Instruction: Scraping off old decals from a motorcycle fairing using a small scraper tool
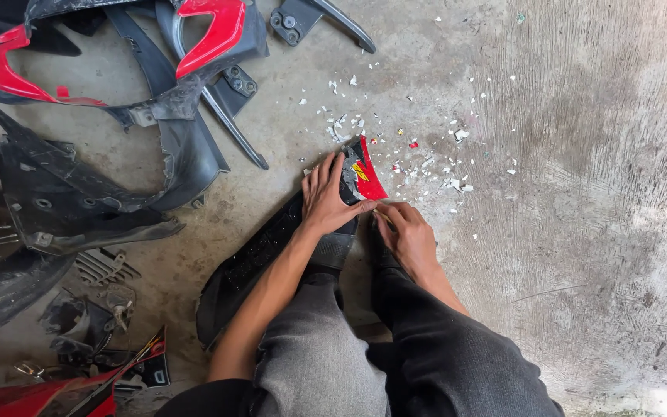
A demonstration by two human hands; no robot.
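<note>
From the head camera, looking down, a bare concrete floor [580, 232] fills the right side. Lots of tiny white and red chips [426, 166] lie on it, just past the hands. At the top left sits a pile of red and black bike covers [117, 69], one over the other. A thin black handle bar [326, 19] lies near the top edge. More broken black bits [90, 316] and a red piece [32, 394] lie at the bottom left. The person's knees in grey trousers [326, 355] come up from the bottom and hide part of the floor.

A long black panel [252, 259] lies on the floor between the knees and the chips. Its far end is a red tip [367, 176] with a yellow mark.

The left hand [330, 197] lies flat on the panel, fingers spread out, pressing down just next to the red tip. The thumb touches the edge of the red part.

The right hand [407, 235] is curled, with the fingers bent together, right at the near edge of the red tip. I cannot tell if it is holding something small.
</note>
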